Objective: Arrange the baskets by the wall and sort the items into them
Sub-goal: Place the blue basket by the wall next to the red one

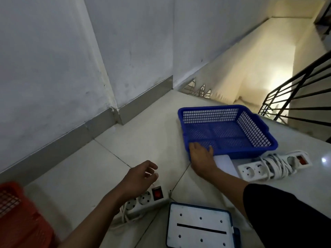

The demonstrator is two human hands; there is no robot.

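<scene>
Tiled floor (86, 169) by wall, right hand (201, 156) on unlabelled blue basket (227, 129).

I see my left hand (138, 178) and forearm bare, no watch or ring showing; my right hand (201, 156) is bare too, with a dark sleeve (279, 208) covering the upper arm
</scene>
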